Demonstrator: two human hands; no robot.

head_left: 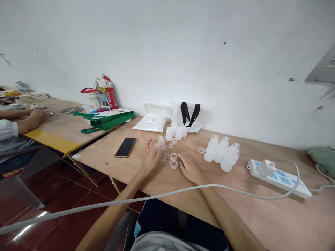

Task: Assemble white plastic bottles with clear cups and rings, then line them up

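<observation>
My left hand [151, 155] rests on the wooden table with its fingers spread, beside several clear dome caps [161, 141]. My right hand [189, 168] lies flat, fingers stretched out, its fingertips at a translucent screw ring [173, 156]. Another ring [173, 164] is just in front of it. Between the hands lie small clear teats [166, 156], some of them hard to make out. Behind these stand several frosted white bottles [178, 132] without caps. To the right, several bottles with clear domed tops [218, 150] stand grouped, a loose ring [201, 150] at their side.
A phone [125, 147] lies left of my left hand. White plastic packs [151, 122] and a black-handled bag [190, 116] lean by the wall. A power strip [280, 177] sits right; its grey cable [157, 195] crosses low in front. Another person's hand [36, 118] is at the left table.
</observation>
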